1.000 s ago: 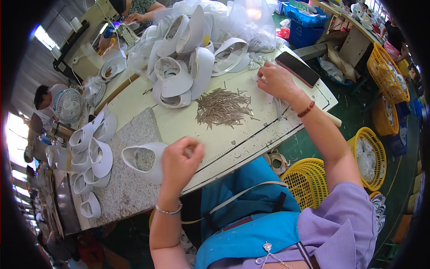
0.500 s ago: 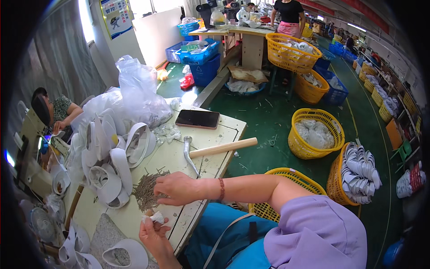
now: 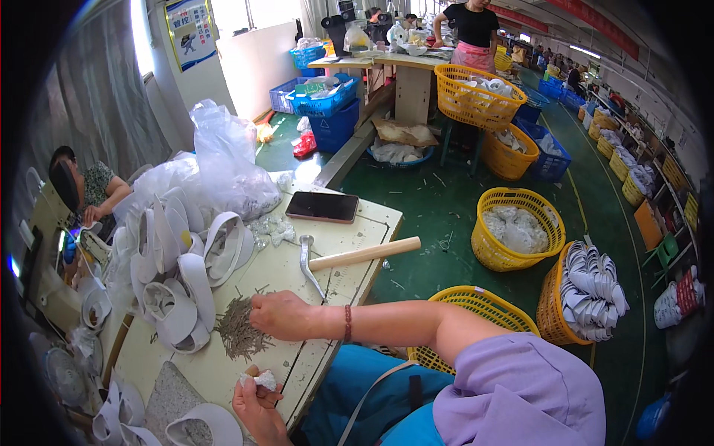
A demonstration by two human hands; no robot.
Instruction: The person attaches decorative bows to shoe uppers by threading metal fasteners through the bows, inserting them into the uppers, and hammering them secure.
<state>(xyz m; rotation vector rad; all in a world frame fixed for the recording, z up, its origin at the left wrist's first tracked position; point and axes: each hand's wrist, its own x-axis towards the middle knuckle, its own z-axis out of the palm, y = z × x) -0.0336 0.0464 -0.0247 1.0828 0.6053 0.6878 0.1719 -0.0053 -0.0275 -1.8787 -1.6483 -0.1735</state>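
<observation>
My left hand [image 3: 257, 413] is closed around a crumpled white piece [image 3: 265, 380], low on the near side of the table. A small tan tip sticks up beside that piece. My right hand [image 3: 282, 315] rests at the edge of a pile of thin grey-brown nail-like pieces [image 3: 239, 331]. Its fingers are curled, their tips hidden, so what they pinch does not show. Just beyond my right hand lies a hammer [image 3: 364, 253] with a wooden handle and a curved metal head. Left of the pile, white shoe uppers [image 3: 167, 305] are heaped together.
A dark phone [image 3: 322, 207] and clear plastic bags [image 3: 234, 171] lie on the table [image 3: 357, 230]. Yellow baskets [image 3: 483, 249] stand on the green floor to the right, one holding stacked white parts [image 3: 591, 290]. Another person [image 3: 100, 189] sits at far left; one stands [image 3: 474, 33] beyond.
My right hand's fingers have curled in and come down against the pile. My left hand keeps hold of the white piece in nearly the same place. The whole view has shifted slightly.
</observation>
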